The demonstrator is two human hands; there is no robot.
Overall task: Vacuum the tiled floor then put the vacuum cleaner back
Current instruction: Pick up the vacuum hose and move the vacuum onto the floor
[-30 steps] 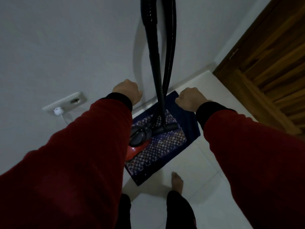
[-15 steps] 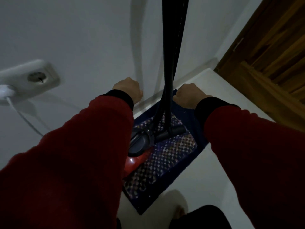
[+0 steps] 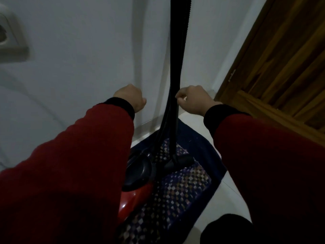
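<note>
The red vacuum cleaner [image 3: 133,196] with a black top sits on a dark blue patterned mat [image 3: 184,191] at the foot of the white wall. Its black wand and ribbed hose [image 3: 177,67] stand upright against the wall, and the floor nozzle [image 3: 179,162] rests on the mat. My left hand [image 3: 130,96] is a closed fist left of the wand, holding nothing. My right hand [image 3: 193,99] is curled just right of the wand, its fingertips at the hose's edge. My red sleeves hide part of the vacuum body. White floor tiles [image 3: 228,194] show to the right of the mat.
A wooden door [image 3: 281,67] fills the right side, close to the mat. A white wall socket [image 3: 10,41] is at the far left edge. My dark-clothed knee [image 3: 226,229] is at the bottom, near the mat's corner.
The view has dropped lower and closer to the wall and vacuum. My right hand has moved in against the wand. The socket has slid to the left edge, and my bare foot is out of view.
</note>
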